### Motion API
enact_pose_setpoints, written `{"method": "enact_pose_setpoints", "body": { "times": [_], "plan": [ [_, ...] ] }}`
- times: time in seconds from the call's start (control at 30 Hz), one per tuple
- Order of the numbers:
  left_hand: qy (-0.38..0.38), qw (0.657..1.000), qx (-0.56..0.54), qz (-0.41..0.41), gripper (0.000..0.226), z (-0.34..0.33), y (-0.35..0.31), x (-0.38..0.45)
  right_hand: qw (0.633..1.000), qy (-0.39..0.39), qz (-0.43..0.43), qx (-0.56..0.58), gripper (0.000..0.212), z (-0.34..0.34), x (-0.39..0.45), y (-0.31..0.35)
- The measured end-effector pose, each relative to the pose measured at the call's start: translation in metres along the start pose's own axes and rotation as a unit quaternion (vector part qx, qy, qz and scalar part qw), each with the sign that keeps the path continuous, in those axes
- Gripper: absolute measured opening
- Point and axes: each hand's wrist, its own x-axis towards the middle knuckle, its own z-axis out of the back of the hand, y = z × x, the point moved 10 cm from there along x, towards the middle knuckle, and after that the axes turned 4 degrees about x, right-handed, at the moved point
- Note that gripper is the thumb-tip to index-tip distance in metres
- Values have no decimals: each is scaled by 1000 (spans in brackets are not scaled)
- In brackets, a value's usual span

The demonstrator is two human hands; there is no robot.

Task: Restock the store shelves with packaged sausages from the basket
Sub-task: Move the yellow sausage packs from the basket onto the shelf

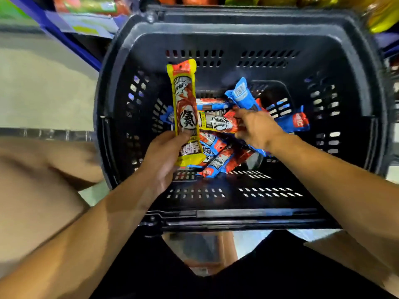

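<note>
A black plastic basket (354, 67) fills the middle of the head view. On its floor lie several packaged sausages in blue and red wrappers (218, 152). My left hand (164, 156) grips the lower end of a yellow-edged sausage pack (185, 108), held upright above the pile. My right hand (257, 128) reaches into the basket and pinches a second yellow-edged pack (216, 124) lying flat; a blue pack (239, 93) sticks up just behind its fingers.
Blurred store shelves with blue edges and colourful goods (86, 9) run along the top. Yellow packages (384, 16) show at the top right. Pale floor (43, 83) lies to the left. My knees and dark shorts (237, 277) are below the basket's near rim.
</note>
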Motion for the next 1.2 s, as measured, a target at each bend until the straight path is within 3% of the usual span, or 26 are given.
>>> {"method": "enact_pose_setpoints", "body": {
  "times": [0.17, 0.33, 0.5, 0.67, 0.8, 0.97, 1.07, 1.13, 1.2],
  "plan": [
    [71, 996, 26, -51, 13, -26, -9, -18, 993, -62, 86, -46, 51, 36, -66, 13],
    [172, 980, 84, -59, 24, -43, -2, -50, 963, -195, 174, -63, 43, 64, -114, 58],
    [160, 978, 72, -115, 16, -34, -17, -78, 939, -281, 167, -104, 39, 75, -159, 73],
    [217, 968, 65, -106, 34, -44, -15, -105, 938, -274, 169, -129, 42, 87, -180, 81],
    [271, 956, 53, -103, 26, -51, -17, -117, 935, -271, 172, -154, 43, 101, -188, 90],
    [240, 958, 40, -155, 38, -48, -36, -119, 921, -340, 126, -144, 55, 124, -201, 92],
    [211, 960, 31, -181, 32, -43, -44, -117, 891, -448, 49, -56, 74, 142, -220, 78],
    [198, 962, 12, -190, 28, -41, -48, -117, 861, -493, 0, 127, 69, 140, -231, 58],
    [199, 960, -14, -197, 26, -42, -50, -120, 830, -394, -59, 390, 55, 108, -214, 44]
  ]
}}
